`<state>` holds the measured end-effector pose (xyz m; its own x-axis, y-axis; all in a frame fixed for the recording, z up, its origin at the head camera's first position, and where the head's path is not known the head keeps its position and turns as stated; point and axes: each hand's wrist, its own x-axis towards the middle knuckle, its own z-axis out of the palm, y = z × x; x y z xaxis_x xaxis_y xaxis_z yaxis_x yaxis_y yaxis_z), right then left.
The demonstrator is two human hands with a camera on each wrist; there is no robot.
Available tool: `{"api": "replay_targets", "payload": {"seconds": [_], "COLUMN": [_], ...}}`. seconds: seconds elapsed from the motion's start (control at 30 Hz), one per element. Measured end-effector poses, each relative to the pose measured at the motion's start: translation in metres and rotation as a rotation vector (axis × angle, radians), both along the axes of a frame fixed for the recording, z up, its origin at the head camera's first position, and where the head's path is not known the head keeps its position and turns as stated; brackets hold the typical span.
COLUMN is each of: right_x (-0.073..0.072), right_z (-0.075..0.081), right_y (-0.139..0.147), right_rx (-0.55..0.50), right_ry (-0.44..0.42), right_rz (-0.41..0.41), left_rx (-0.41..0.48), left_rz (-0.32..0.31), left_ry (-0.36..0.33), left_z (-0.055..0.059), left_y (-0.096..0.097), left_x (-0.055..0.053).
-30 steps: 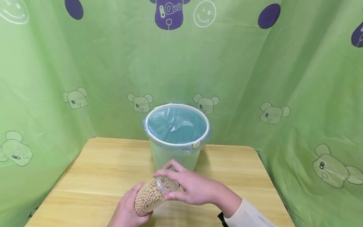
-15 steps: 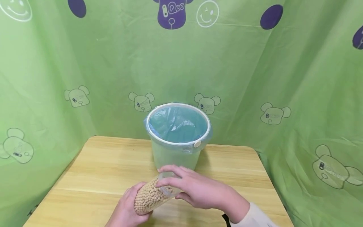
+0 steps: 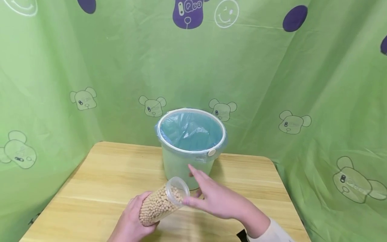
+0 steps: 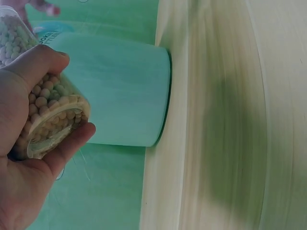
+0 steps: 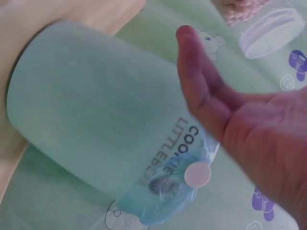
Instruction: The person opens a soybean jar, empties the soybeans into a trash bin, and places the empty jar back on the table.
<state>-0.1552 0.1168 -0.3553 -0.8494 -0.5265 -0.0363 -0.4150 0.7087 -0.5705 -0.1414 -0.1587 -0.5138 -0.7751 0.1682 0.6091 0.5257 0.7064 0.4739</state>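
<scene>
My left hand (image 3: 133,215) grips a clear cylindrical jar (image 3: 161,204) by its lower part. Small round beige pellets fill most of the jar, and it is tilted with its wide clear rim (image 3: 185,184) up toward the right. In the left wrist view, thumb and fingers wrap the jar (image 4: 55,108) near its base. My right hand (image 3: 219,198) is beside the rim with its fingers stretched out and its thumb tip right at the edge. From the right wrist, the hand (image 5: 230,110) shows nothing between its fingers, and the jar's rim (image 5: 271,32) lies past the fingertips.
A pale green bin (image 3: 181,164) with a white rim and a blue plastic liner (image 3: 193,134) stands on the wooden table (image 3: 99,188) just beyond the hands. Green cloth (image 3: 121,60) with printed bears hangs around the table's back and sides.
My right hand has come off the jar's rim, its fingers straightening and moving to the right, so the rim now shows. The left hand keeps its grip, shifted slightly left.
</scene>
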Motion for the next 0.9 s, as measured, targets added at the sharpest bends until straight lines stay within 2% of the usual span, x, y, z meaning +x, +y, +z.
{"api": "replay_targets", "payload": {"seconds": [0.07, 0.17, 0.3, 0.47, 0.67, 0.9], "right_x": [0.001, 0.003, 0.008, 0.012, 0.015, 0.015], "right_z": [0.002, 0.004, 0.002, -0.001, -0.002, -0.001], "right_y": [-0.002, -0.006, -0.012, -0.018, -0.022, -0.02], "right_rx": [-0.019, 0.003, 0.046, 0.054, 0.067, 0.039], "right_ry": [-0.056, -0.083, -0.092, -0.037, 0.028, 0.027], "right_rz": [-0.081, -0.136, -0.127, -0.145, -0.152, -0.101], "left_rx": [-0.012, -0.025, -0.028, -0.035, -0.054, -0.051], "left_rz": [0.012, 0.02, 0.015, 0.012, 0.017, 0.023], "left_ry": [0.014, 0.041, 0.081, 0.111, 0.113, 0.065], "left_z": [0.001, 0.002, 0.003, 0.003, 0.005, 0.005], "left_y": [-0.002, -0.004, -0.004, -0.003, -0.002, -0.002], "left_x": [0.0, 0.001, 0.003, 0.004, 0.005, 0.007]}}
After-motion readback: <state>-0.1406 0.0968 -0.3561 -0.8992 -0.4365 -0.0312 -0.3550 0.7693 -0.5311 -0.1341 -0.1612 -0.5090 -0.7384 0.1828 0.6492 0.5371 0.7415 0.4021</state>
